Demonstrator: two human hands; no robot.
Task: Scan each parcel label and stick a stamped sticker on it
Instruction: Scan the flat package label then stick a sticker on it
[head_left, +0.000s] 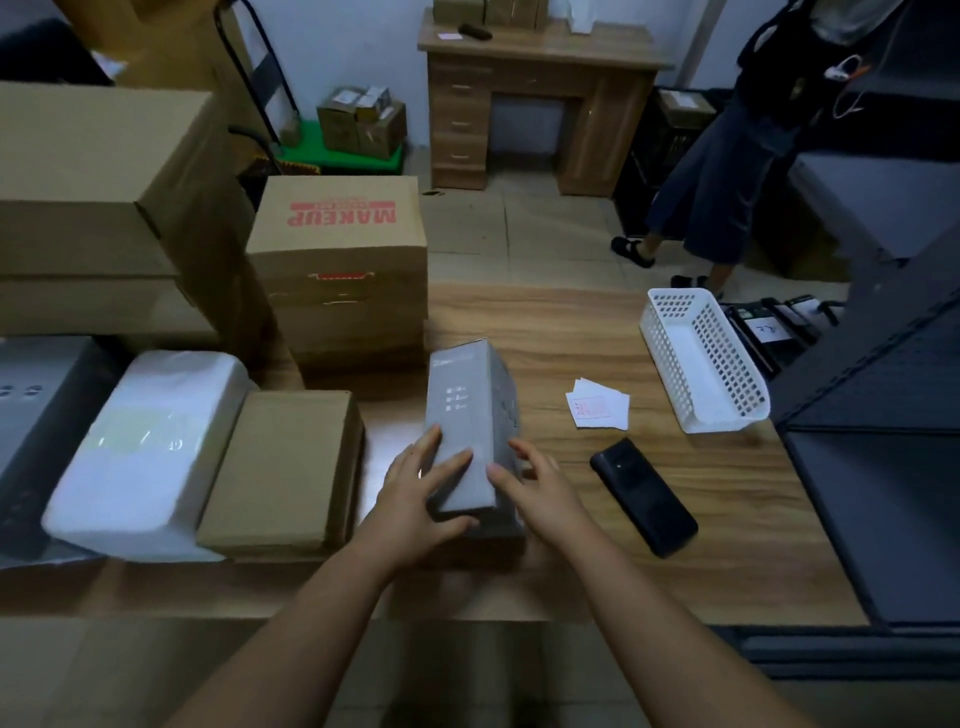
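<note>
**Grey carton steadied between both hands, label not yet found**

Grey and matt, the parcel box (470, 431) lies on the wooden table (597, 332) just in front of the person, long side running away from the camera. The left hand (415, 488) grips its near left edge, fingers spread over the top face and thumb low on the near end. The right hand (535, 483) touches the near right corner with fingers loosely apart and only slightly bent. The top face carries small pale printing; whether a shipping label is among it cannot be told, as the picture is soft there.

Just right of the box lie the stamped stickers (597, 410), a small loose pile with red marks, and nearer the person a black handheld scanner (644, 496), which might be a phone. Beyond them sits a white perforated basket (706, 358). To the left wait a brown flat carton (283, 467) and a white padded parcel (150, 447).

The step in hand looks like positioning the box. Next, the label face must turn up and the right hand reach for the scanner.
</note>
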